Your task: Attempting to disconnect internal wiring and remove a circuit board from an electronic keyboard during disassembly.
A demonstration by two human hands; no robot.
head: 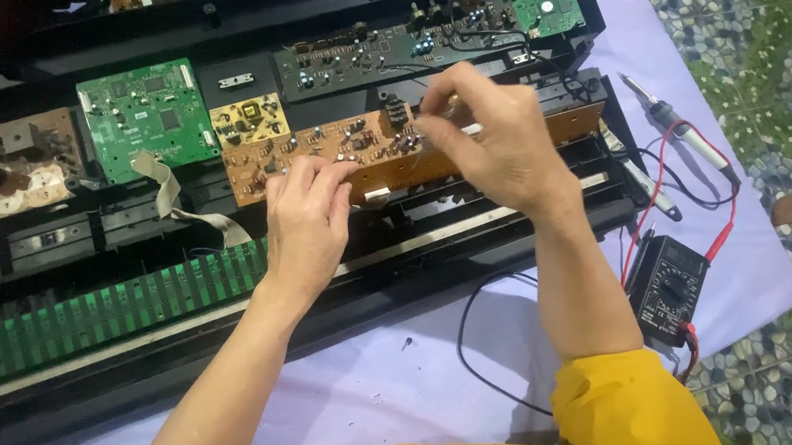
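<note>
Soft, even light falls from above, bright enough to read the whole scene. Shadows are faint, pooling only under the open black casing [327, 308]. The lilac cloth [412, 378] looks slightly washed out (no hard glare). Fine board detail is soft.

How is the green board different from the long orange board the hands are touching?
The green board is squarish and bright green; the long orange board is a brown-orange strip. Both the left hand and right hand touch the orange board; nobody touches the green one. Both carry small parts inside the same open black case.
</note>
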